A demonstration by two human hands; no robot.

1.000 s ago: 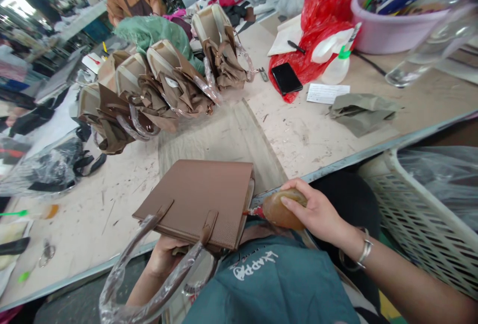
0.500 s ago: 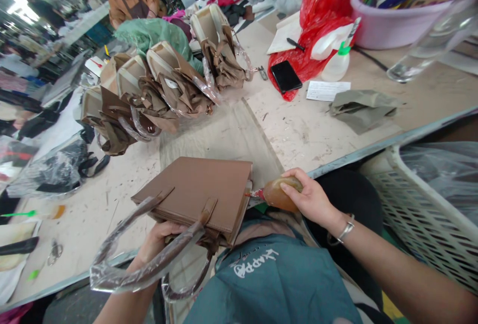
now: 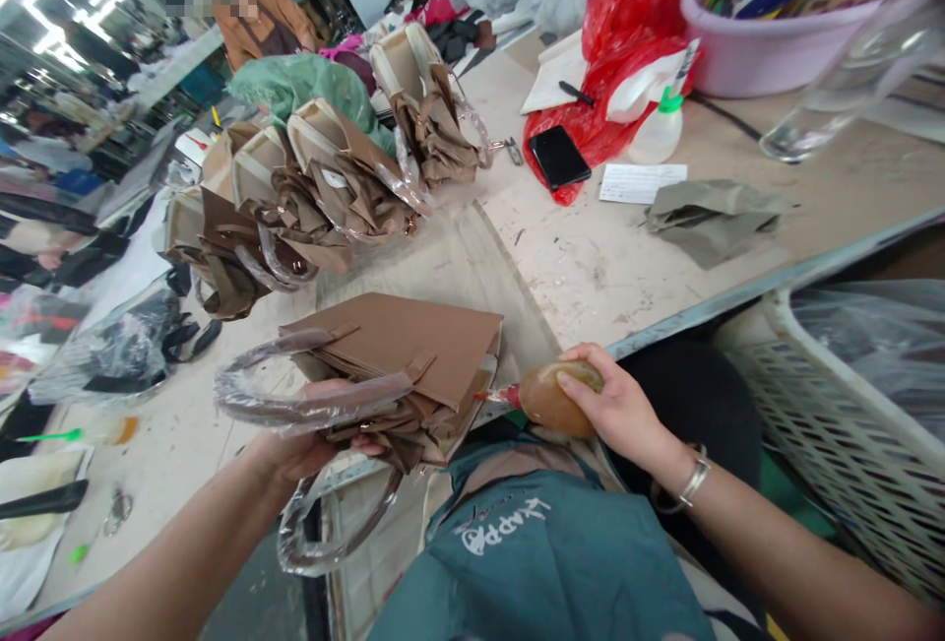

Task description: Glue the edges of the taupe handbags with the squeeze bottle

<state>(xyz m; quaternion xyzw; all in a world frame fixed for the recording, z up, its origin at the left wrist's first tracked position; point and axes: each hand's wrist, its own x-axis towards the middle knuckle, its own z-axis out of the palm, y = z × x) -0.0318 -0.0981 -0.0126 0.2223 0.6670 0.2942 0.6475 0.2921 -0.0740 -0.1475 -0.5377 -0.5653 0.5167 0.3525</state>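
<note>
My left hand (image 3: 310, 449) grips the handle end of a flat brown handbag (image 3: 413, 336), holding it just above the table's near edge. Its two handles (image 3: 295, 400) are wrapped in clear plastic. My right hand (image 3: 616, 405) is closed round a brownish squeeze bottle (image 3: 550, 400) whose red nozzle touches the bag's right side edge. A silver bracelet sits on that wrist.
Several folded brown bags (image 3: 295, 198) lie in a row behind. A black phone (image 3: 559, 157), red plastic bag (image 3: 627, 31), lilac basin (image 3: 768, 40), paper slip (image 3: 641, 182) and grey cloth (image 3: 713, 213) are to the right. A white crate (image 3: 849, 424) stands beside me. A person stands at the far end.
My left hand has lifted and tilted the bag's handle end upward and to the left. My right hand and the bottle have stayed almost in place at the bag's edge.
</note>
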